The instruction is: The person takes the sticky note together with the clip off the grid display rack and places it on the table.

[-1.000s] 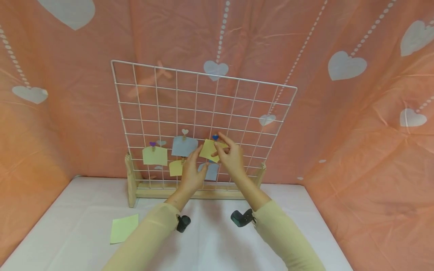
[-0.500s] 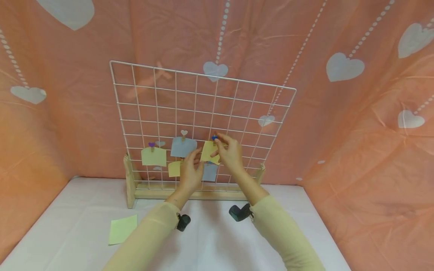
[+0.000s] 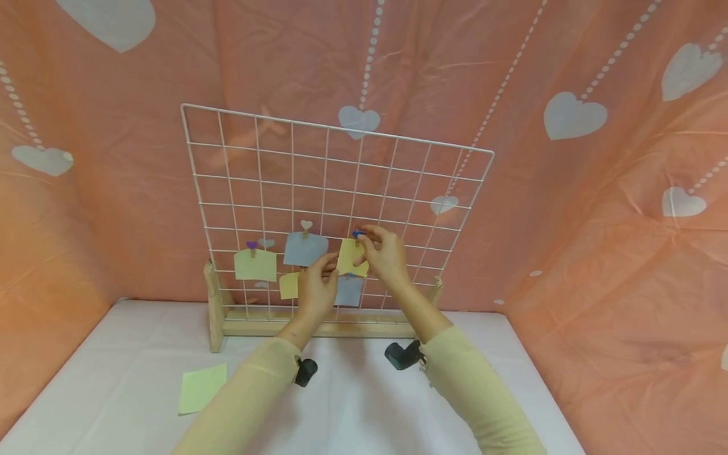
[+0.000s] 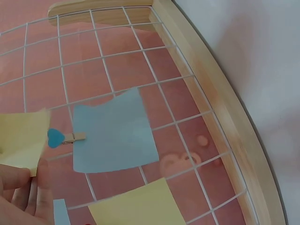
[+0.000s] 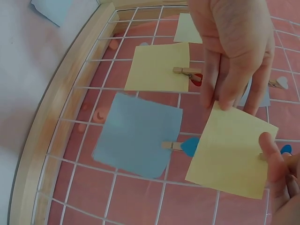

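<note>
A yellow sticky note [image 5: 229, 150] lies against the white wire grid [image 3: 325, 158]. My left hand [image 3: 318, 287] pinches one corner of it between thumb and fingers, as the right wrist view shows. At the opposite edge my right hand [image 3: 387, 256] pinches a small wooden clothespin with a blue heart [image 5: 286, 149], its thumb over the paper. Whether the clothespin bites both note and wire is hidden by the fingers. Beside the yellow note hangs a blue note [image 5: 138, 136], held by a clothespin with a light blue heart [image 4: 56, 138].
Also clipped to the grid are a pale green note [image 3: 255, 265], another blue note [image 3: 305, 248] and a second yellow note [image 5: 159, 67]. The grid stands in a wooden base [image 3: 256, 328]. A loose green note [image 3: 202, 388] lies on the white table [image 3: 136, 354].
The yellow note has turned from a slant to more upright. My left fingers have come onto its lower left edge. My right fingers stay near the blue heart, now covering more of it.
</note>
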Demonstrator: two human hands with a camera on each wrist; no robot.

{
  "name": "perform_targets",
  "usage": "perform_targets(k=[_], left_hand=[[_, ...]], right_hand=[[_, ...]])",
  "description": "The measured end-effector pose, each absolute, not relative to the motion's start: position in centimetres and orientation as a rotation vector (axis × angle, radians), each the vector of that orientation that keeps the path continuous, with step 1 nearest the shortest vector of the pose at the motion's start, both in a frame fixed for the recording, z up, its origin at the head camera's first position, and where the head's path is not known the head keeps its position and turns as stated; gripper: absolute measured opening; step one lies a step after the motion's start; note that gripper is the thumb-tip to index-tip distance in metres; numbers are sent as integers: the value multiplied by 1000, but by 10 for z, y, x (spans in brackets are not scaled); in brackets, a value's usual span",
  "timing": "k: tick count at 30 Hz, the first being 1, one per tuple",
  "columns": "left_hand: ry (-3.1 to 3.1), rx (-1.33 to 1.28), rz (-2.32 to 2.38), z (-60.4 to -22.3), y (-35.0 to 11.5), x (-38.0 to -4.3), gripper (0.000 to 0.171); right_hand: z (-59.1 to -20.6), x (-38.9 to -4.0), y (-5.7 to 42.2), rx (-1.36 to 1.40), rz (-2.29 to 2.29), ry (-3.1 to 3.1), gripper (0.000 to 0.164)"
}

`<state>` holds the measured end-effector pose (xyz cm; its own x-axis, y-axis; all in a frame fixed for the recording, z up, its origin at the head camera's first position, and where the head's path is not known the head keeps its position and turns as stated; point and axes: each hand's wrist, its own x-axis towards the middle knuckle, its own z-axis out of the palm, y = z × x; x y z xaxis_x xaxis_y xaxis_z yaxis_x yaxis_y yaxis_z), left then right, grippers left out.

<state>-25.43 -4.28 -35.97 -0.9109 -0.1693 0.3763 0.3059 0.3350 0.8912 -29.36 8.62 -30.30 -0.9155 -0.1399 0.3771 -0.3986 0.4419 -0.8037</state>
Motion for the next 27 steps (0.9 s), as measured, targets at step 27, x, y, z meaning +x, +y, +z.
perform_targets(k=[27], left_hand=[[-2178, -85, -1658, -361, -48, -248, 29]], right_hand=[[-296, -293, 86, 481, 1316, -2393, 15]])
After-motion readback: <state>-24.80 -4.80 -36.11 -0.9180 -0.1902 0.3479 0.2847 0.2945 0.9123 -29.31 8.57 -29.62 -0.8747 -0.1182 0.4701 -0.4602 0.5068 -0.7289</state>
